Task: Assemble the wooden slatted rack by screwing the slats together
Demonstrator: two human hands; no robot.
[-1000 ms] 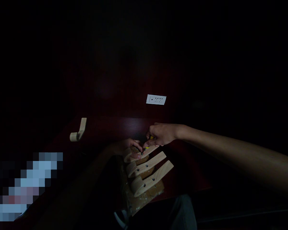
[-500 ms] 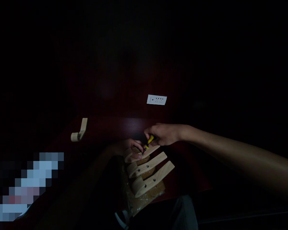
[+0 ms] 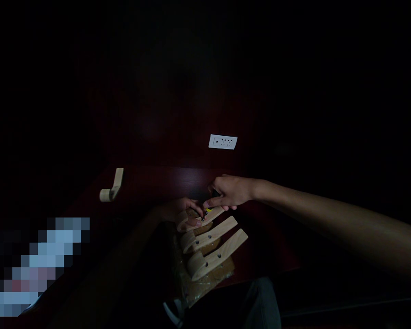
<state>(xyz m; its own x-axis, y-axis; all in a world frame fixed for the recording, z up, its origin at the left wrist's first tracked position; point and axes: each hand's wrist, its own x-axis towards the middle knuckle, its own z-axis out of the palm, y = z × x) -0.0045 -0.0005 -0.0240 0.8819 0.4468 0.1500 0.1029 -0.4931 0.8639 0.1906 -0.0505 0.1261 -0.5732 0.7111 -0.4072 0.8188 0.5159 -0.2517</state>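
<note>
Fingers of the left hand [image 3: 182,208] are bent, pressing near the curled end of the far wooden hook [image 3: 215,215], smooth and pale, on a brown, shiny-wrapped board [image 3: 210,280]. Its long axis rises rightward, toward the nearer right hand [image 3: 235,192], whose fingers close around a yellow-and-dark tool [image 3: 208,210].

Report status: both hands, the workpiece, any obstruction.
Right hand gripping yellow-and-black tool. Left hand on farthest wooden hook of the row. Left fingers close to the tool's tip; contact unclear in the dark.
</note>
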